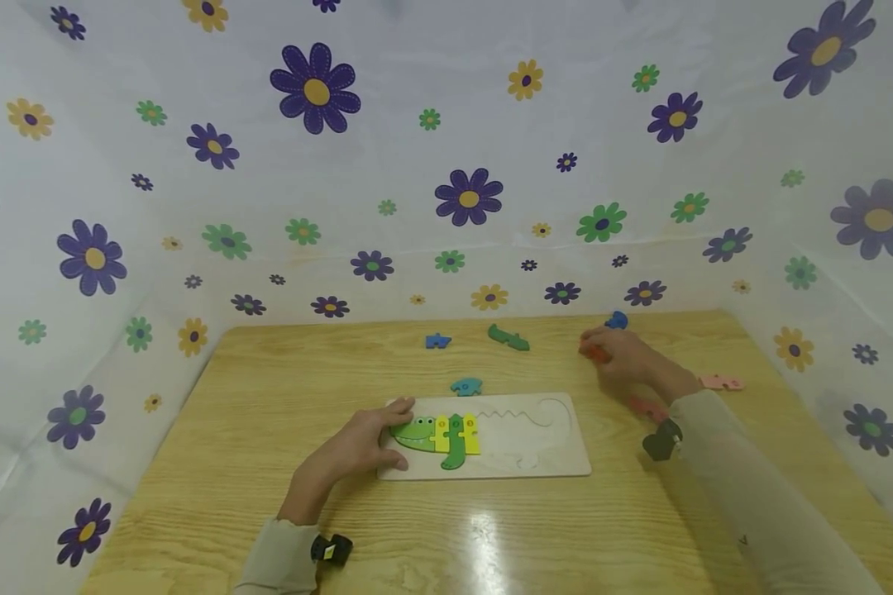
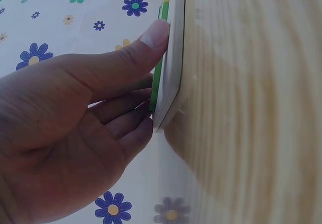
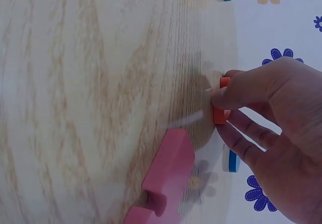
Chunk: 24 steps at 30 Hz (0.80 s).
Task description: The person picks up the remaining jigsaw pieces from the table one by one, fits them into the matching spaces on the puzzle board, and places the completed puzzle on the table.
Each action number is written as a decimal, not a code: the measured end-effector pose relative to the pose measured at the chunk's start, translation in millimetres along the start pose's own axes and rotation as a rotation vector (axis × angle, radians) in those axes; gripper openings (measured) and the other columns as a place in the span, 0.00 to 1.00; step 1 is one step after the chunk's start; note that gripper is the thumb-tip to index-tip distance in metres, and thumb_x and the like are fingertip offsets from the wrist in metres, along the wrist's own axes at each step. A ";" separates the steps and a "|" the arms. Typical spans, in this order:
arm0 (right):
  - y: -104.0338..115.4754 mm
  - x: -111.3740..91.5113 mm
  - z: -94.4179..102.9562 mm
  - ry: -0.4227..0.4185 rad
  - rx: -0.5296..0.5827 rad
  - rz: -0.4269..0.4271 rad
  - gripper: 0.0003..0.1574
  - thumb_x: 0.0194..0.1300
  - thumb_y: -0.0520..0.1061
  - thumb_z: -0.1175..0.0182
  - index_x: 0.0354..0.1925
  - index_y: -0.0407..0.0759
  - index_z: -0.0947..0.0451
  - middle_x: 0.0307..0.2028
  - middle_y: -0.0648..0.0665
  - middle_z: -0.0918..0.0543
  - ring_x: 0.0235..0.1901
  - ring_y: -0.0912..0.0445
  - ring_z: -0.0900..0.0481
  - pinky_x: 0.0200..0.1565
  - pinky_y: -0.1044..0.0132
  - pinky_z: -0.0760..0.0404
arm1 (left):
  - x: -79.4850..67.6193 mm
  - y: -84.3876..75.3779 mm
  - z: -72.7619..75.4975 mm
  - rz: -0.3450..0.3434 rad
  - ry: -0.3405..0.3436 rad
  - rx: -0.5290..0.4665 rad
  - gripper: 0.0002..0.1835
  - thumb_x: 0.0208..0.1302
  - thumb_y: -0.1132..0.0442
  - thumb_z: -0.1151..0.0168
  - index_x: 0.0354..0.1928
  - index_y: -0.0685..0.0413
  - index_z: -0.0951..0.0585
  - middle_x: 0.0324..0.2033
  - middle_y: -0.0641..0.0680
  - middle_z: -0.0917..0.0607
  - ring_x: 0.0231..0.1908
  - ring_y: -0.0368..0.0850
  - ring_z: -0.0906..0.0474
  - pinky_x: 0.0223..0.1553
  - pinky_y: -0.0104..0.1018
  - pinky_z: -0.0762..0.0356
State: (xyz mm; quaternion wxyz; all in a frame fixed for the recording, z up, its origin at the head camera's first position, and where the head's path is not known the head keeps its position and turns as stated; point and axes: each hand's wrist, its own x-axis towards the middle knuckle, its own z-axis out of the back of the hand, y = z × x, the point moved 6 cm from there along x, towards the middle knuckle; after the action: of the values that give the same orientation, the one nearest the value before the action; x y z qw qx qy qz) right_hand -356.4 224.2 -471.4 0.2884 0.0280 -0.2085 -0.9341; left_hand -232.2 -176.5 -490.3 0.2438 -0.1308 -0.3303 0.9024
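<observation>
A pale wooden puzzle board [image 1: 536, 477] lies on the table with a green crocodile head [image 1: 415, 434] and several yellow and green body pieces fitted at its left side. My left hand [image 1: 360, 438] grips the board's left end, thumb on the near edge and fingers toward the far corner. Over at the right, my right hand [image 1: 628, 357] pinches an orange-red puzzle piece [image 3: 219, 114] between thumb and fingers, close over the tabletop. A blue piece [image 1: 618, 320] lies just beyond that hand. Below the right wrist is a pink-red piece [image 3: 168, 173], partly covered in the head view.
Behind the board lie a light blue piece [image 1: 465, 386], a darker blue piece [image 1: 437, 340] and a long green piece [image 1: 509, 337]. Farther right is a light pink piece [image 1: 722, 382]. A flower-print sheet [image 1: 387, 165] encloses the wooden table [image 1: 268, 372] at the back and sides.
</observation>
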 end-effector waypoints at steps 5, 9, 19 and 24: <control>-3.0 -2.9 2.2 -0.018 0.041 0.006 0.25 0.48 0.25 0.39 0.47 0.32 0.15 0.59 0.25 0.23 0.57 0.28 0.24 0.53 0.39 0.17 | 0.3 -0.2 -0.7 -0.005 0.002 -0.001 0.40 0.55 0.65 0.21 0.69 0.68 0.27 0.76 0.60 0.36 0.76 0.59 0.43 0.74 0.55 0.42; -3.4 -6.7 5.7 -0.050 0.123 -0.007 0.22 0.51 0.26 0.38 0.48 0.29 0.16 0.60 0.23 0.25 0.49 0.33 0.19 0.46 0.46 0.13 | -0.6 0.8 -0.5 -0.012 0.000 0.009 0.40 0.54 0.64 0.21 0.69 0.69 0.27 0.76 0.60 0.36 0.76 0.59 0.43 0.74 0.54 0.41; -1.8 -16.1 13.5 -0.147 0.205 -0.012 0.18 0.57 0.26 0.33 0.48 0.24 0.18 0.60 0.22 0.25 0.44 0.37 0.16 0.42 0.54 0.11 | 3.0 2.1 0.8 -0.014 0.002 0.019 0.40 0.54 0.64 0.21 0.69 0.69 0.27 0.76 0.60 0.36 0.76 0.59 0.43 0.74 0.55 0.41; -0.1 -23.6 14.4 -0.176 0.251 -0.045 0.20 0.56 0.23 0.34 0.49 0.22 0.19 0.61 0.21 0.26 0.48 0.33 0.18 0.43 0.54 0.10 | 1.3 2.5 -1.3 -0.015 -0.008 -0.011 0.41 0.53 0.63 0.21 0.68 0.68 0.26 0.76 0.60 0.36 0.76 0.59 0.44 0.74 0.53 0.43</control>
State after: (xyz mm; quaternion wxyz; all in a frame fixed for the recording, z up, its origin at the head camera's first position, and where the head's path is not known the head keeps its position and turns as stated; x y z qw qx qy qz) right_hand -339.2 242.6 -459.8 0.2425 -0.0133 -0.3474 -0.9057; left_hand -233.7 -176.8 -493.1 0.2485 -0.1260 -0.3374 0.8992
